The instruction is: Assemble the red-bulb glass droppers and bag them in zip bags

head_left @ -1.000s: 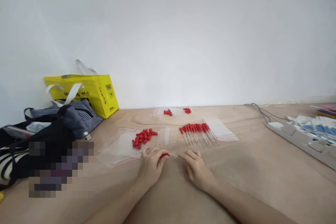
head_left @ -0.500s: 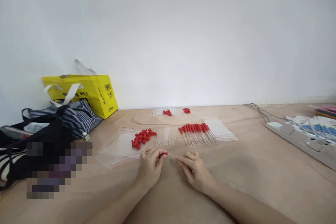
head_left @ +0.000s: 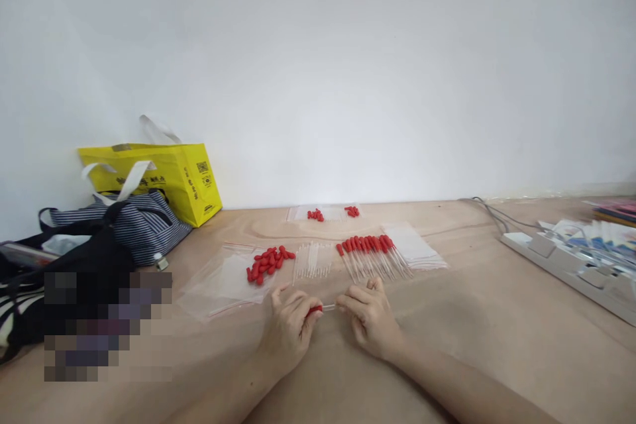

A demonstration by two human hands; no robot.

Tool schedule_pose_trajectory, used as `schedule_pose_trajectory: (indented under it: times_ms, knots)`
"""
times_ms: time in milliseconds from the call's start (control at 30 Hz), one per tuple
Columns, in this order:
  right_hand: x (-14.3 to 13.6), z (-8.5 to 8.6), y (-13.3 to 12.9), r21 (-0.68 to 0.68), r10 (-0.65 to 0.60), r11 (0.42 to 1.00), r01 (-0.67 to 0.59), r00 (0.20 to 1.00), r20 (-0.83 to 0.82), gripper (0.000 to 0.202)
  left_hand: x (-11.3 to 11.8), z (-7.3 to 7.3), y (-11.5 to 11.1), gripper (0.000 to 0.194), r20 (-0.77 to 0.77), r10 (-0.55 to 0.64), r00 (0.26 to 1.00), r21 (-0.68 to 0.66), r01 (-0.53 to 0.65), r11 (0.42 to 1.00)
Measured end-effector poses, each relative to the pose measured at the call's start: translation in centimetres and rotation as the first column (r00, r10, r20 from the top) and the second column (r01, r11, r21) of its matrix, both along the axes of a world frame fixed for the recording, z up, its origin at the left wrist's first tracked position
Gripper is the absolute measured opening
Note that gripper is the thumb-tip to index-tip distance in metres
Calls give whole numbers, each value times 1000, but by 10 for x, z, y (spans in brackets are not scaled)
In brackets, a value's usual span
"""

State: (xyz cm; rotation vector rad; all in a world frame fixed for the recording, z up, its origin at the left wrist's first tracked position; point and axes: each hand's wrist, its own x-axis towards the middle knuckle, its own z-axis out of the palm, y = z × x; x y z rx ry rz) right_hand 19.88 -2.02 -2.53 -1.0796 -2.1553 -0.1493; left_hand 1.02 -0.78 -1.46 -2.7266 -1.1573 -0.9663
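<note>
My left hand pinches a red rubber bulb between thumb and fingers. A thin clear tube runs from the bulb to the fingertips of my right hand, which are closed on its other end. Beyond my left hand, loose red bulbs lie in a heap on clear plastic bags. Several bare thin tubes lie side by side to the right of that heap. Further right is a row of droppers, tubes with red bulbs on their far ends.
Near the wall lie more red bulbs on clear plastic. A stack of clear bags sits right of the droppers. At left stand a yellow bag, a striped bag and a black bag. A white power strip with cables is at right.
Both hands still grip the dropper. It has turned from slanting to nearly level, my left hand has shifted slightly right and nearer, and its fingers cover more of the bulb.
</note>
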Motion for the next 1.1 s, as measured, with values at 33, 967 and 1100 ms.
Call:
schedule_pose_trajectory:
  times_ms: [33,967,1100]
  knots:
    - [-2,-1,-1,3,5,1000,-5,1000,-12,25,0,-1,-1,18,-1,-2,1000,10,2,1000]
    - [-2,-1,16,-48,-226,972,231,970,88,18,-7,7,17,27,-17,205,979,79,-203,976]
    - [-4,1,41,-189,-497,851,489,868,4,16,-14,5,27,38,25,428,903,90,-429,899]
